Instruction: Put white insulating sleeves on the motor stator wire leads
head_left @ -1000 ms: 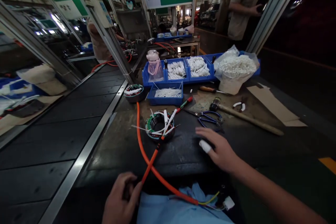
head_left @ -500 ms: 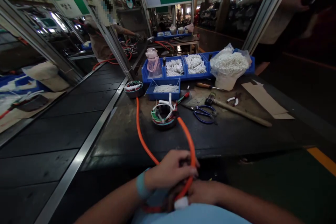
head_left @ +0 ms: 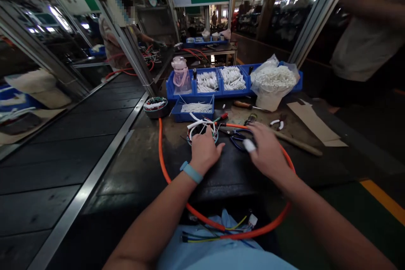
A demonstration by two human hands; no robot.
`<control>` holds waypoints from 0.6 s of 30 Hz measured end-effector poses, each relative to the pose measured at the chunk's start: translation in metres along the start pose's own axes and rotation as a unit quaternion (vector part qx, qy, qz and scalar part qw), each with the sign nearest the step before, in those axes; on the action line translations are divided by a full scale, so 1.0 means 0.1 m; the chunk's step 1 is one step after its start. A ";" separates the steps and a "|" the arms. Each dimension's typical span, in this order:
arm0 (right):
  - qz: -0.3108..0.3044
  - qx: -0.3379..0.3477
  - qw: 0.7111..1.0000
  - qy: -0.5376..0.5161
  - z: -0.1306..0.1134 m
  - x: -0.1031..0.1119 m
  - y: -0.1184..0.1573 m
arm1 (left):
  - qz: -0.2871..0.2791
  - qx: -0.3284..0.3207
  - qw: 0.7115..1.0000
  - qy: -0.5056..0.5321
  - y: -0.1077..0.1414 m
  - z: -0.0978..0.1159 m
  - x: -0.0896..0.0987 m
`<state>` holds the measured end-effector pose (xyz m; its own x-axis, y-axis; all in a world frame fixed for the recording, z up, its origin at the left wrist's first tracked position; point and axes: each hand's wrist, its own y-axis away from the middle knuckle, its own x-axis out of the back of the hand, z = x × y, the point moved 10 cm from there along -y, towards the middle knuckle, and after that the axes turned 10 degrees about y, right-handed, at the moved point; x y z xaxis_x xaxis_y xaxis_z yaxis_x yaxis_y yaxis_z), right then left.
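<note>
A ring-shaped wound motor stator [head_left: 215, 137] with white sleeves and thin wires lies on the bench. My left hand [head_left: 205, 149] rests over its near side, fingers reaching onto the wires and thumb spread to the right; the fingertips are partly hidden. An orange cable [head_left: 286, 215] leaves the stator, passes behind my right hand and loops down to my lap. My right hand [head_left: 267, 152] hovers with fingers apart over that cable, near blue-handled scissors [head_left: 236, 141]; its thumb wears a white cover. In my lap are loose cable ends with a white connector [head_left: 252, 220].
Another stator [head_left: 155, 109] stands at the left with its own orange cable. Blue bins [head_left: 207, 91] hold white tubes, beside a bag of white pieces [head_left: 274, 82]. A screwdriver [head_left: 243, 104], mallet [head_left: 300, 144] and cutters [head_left: 278, 124] lie right. Co-workers stand beyond.
Both hands have risen from the lap onto the bench, the left to the stator and the right beside it. They have let go of the cable, which now swings out wide to the right.
</note>
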<state>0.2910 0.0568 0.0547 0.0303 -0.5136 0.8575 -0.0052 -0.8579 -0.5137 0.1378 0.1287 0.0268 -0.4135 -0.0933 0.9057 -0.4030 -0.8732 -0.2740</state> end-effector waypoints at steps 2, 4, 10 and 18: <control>-0.075 0.045 0.996 0.001 -0.36 -0.34 -0.30 | 0.006 0.017 0.999 0.040 -0.03 -0.10 0.02; -0.170 0.061 0.983 0.011 -0.53 -0.68 -0.39 | -0.034 0.008 0.995 0.089 0.00 -0.21 0.04; -0.231 0.128 0.965 -0.012 -0.65 -0.82 0.13 | -0.129 -0.095 0.987 0.023 0.31 -0.05 0.06; -0.225 0.233 0.945 -0.034 -0.73 -0.98 0.17 | -0.105 -0.219 0.970 -0.009 0.53 0.20 -0.10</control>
<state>0.2154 0.0919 -0.0363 -0.0122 -0.0825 0.9965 0.4647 -0.8829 -0.0674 0.1367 0.0735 0.0094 -0.2713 0.0530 0.9610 -0.7873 -0.5866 -0.1899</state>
